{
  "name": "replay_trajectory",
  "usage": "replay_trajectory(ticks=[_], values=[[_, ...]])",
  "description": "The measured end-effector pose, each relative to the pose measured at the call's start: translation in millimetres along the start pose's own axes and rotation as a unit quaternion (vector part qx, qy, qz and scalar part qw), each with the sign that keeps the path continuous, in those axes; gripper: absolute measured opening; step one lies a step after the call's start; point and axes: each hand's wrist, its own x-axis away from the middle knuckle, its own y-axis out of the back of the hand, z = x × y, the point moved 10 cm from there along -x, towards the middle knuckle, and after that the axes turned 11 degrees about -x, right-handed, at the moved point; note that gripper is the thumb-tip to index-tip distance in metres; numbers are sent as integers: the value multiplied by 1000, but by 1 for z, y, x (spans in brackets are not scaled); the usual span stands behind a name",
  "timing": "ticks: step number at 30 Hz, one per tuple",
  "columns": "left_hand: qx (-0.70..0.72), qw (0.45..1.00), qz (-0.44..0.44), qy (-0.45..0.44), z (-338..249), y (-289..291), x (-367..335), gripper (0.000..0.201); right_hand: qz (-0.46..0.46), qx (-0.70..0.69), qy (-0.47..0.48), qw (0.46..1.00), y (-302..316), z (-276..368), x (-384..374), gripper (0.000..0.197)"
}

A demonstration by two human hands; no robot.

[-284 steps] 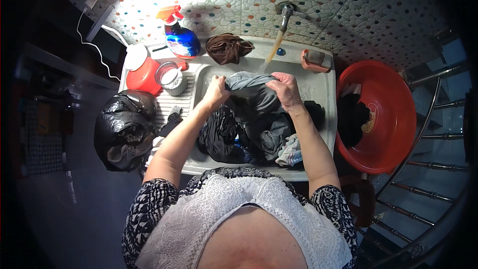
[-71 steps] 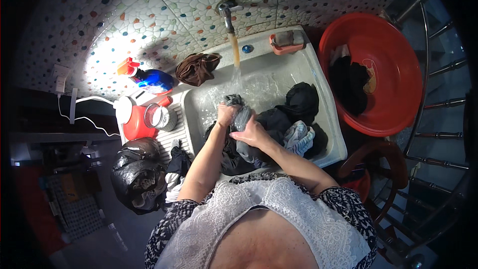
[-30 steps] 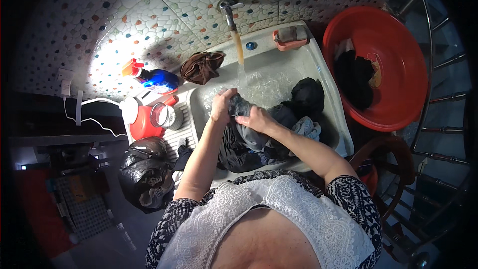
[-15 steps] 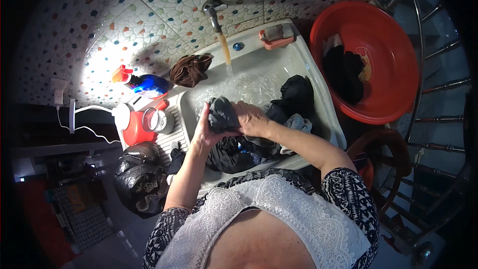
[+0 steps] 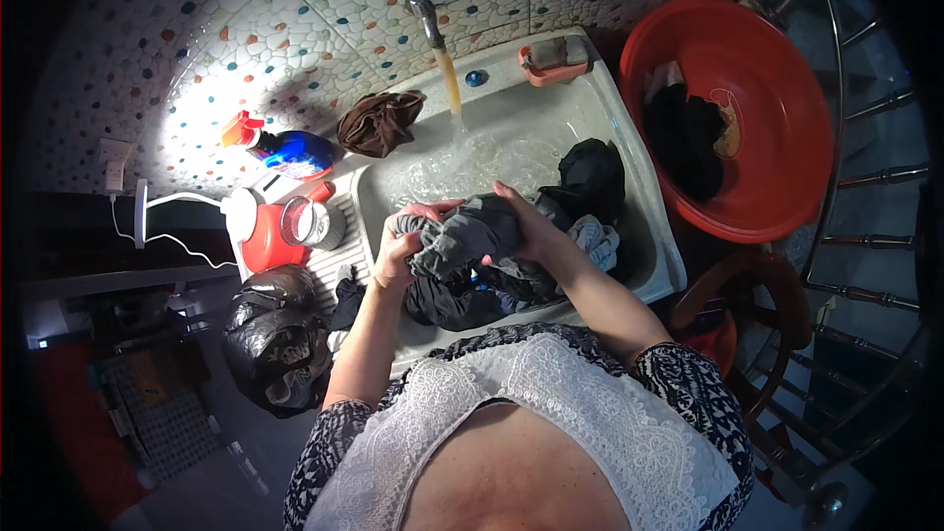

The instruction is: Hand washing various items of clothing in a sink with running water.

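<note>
A wet, dark grey garment (image 5: 469, 236) is stretched between my hands over the near part of the white sink (image 5: 644, 177). My left hand (image 5: 401, 248) grips its bunched, ribbed-looking end. Against its other end rests my right hand (image 5: 533, 226), thumb raised and the remaining fingers mostly hidden by the cloth. Below lie black clothes (image 5: 442, 303), with another black garment (image 5: 590, 177) at the right and a light patterned cloth (image 5: 594, 239) beside it. Water runs from the tap (image 5: 429, 20) into the bubbly basin.
A red basin (image 5: 777, 138) with dark clothes stands right of the sink. On the left are a blue spray bottle (image 5: 295, 152), a brown cloth (image 5: 379, 125), a red container (image 5: 267, 236), a glass jar (image 5: 317, 223) and a black plastic bag (image 5: 270, 334). A soap dish (image 5: 556, 64) sits behind.
The grey garment was a compact bundle squeezed between both hands. Now it is drawn out sideways, my right hand having moved right and turned its thumb upward.
</note>
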Motion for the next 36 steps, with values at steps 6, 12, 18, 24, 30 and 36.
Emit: replay_trajectory(ticks=[6, 12, 18, 24, 30, 36], values=[[205, 972, -107, 41, 43, 1, 16, 46, 65, -211, 98, 971, -11, 5, 9, 35], [349, 895, -149, 236, 104, 0, 34, 41, -135, 40, 272, 952, 18, 48, 21, 15], [332, 875, -174, 305, 129, 11, 35, 28, -141, 397, 493, 761, -48, 70, 67, 10], [156, 955, -103, 230, 113, 11, 7, 12, 43, 597, 560, 573, -153, 33, 111, 15], [-357, 890, 244, -146, 55, -22, -25, 18, 220, 669, 562, 434, -203, -33, 136, 12], [-350, 839, 394, -134, 60, -56, -37, 15, 327, 662, 551, 389, -209, -66, 131, 10]])
